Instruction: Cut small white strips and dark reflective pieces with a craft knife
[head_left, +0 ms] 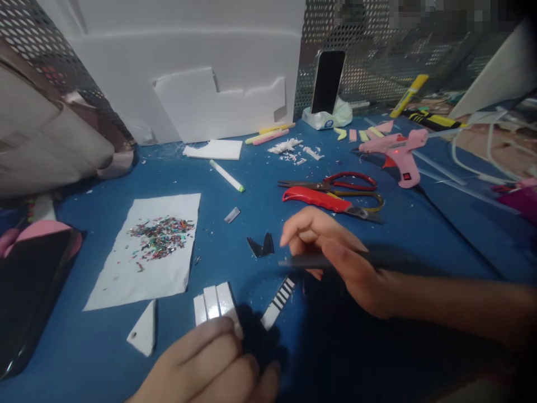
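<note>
My left hand (213, 364) is curled at the lower middle, its fingers closed on a white foam piece (212, 301) with a stepped top and three strip-like sections. My right hand (335, 254) grips a slim dark pen-like tool (310, 261) whose pale tip points left. Blur hides whether it is a pen or a blade. Between the hands lies a narrow white strip (280, 302) with black bars across it. A small black V-shaped piece (260, 245) rests just left of my right fingertips. Left of my left hand sits a white triangular piece (143, 330) with a dark dot.
White paper (104, 280) holds colourful flakes (161, 238). Beyond my right hand lie scissors (348, 182) and a red-handled cutter (314, 198). A pink glue gun (398, 148) trails a black cable. A phone (329, 81) stands at the back; another dark phone (33, 302) lies left.
</note>
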### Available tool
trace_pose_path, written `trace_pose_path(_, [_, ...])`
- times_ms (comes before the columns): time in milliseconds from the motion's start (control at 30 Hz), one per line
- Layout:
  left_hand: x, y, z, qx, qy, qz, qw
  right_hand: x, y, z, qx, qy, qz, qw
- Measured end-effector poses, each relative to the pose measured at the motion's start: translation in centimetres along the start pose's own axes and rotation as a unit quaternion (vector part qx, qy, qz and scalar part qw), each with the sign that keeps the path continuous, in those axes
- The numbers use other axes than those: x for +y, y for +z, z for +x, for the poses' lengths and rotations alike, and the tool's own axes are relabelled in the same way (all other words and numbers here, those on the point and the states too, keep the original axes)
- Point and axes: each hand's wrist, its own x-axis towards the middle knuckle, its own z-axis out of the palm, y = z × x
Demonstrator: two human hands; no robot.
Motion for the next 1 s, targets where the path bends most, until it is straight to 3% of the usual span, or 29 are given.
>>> trace_pose_path(200, [-0.59, -0.35, -0.84, -0.062, -0.027, 0.049, 0.997, -0.40, 0.56, 0.34, -0.104, 0.098, -0.039, 0.989])
trace_pose_path(467, [-0.78, -0.10, -1.00, -0.086, -0.038, 0.050, 0.994, 0.04, 0.82, 0.24, -0.125, 0.115, -0.087, 0.982])
trace_pose_path(1000, [-0.74, 0.04, -1.08, -0.088, -0.041, 0.043, 0.994, 0.20, 0.75, 0.29, -0.144, 0.124, -0.065, 0.980])
